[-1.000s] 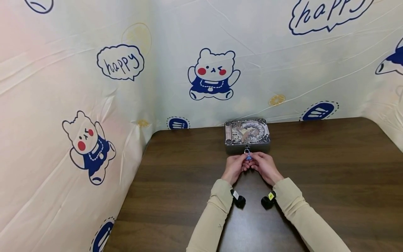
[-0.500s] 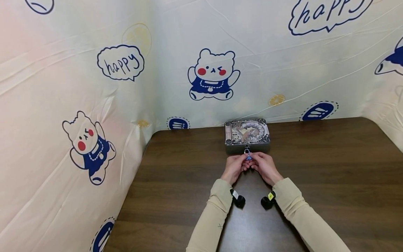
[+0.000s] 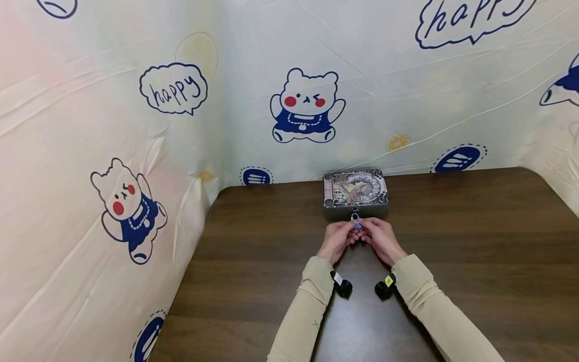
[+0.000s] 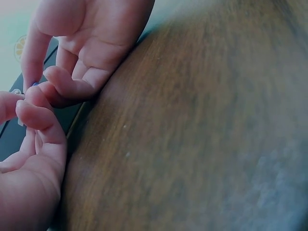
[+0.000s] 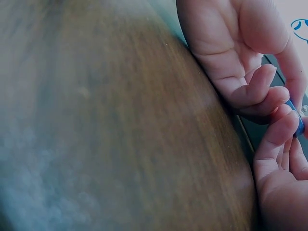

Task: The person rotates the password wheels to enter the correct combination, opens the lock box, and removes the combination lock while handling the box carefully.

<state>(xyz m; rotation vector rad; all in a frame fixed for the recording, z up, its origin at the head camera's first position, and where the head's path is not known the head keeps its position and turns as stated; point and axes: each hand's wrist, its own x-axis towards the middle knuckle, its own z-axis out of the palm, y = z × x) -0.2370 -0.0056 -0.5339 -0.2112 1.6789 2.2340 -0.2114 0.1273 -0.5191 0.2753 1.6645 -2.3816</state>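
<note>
A tin box (image 3: 356,191) with an ornate printed lid stands at the table's back edge in the head view. A small blue padlock (image 3: 358,225) hangs by its silver shackle at the clasp on the box's front. From the left, my left hand (image 3: 334,240) pinches the padlock between thumb and finger. My right hand (image 3: 382,240) pinches it from the right, its fingertips meeting the left hand's. The right wrist view shows a blue edge of the padlock (image 5: 299,128) between the fingers. In the left wrist view, fingers hide nearly all of it.
The brown wooden table (image 3: 253,281) reaches forward to a pale printed curtain (image 3: 371,65) close behind the box. Another curtain side (image 3: 54,211) hangs along the left table edge. Black wrist cameras (image 3: 345,289) sit below both sleeves' cuffs.
</note>
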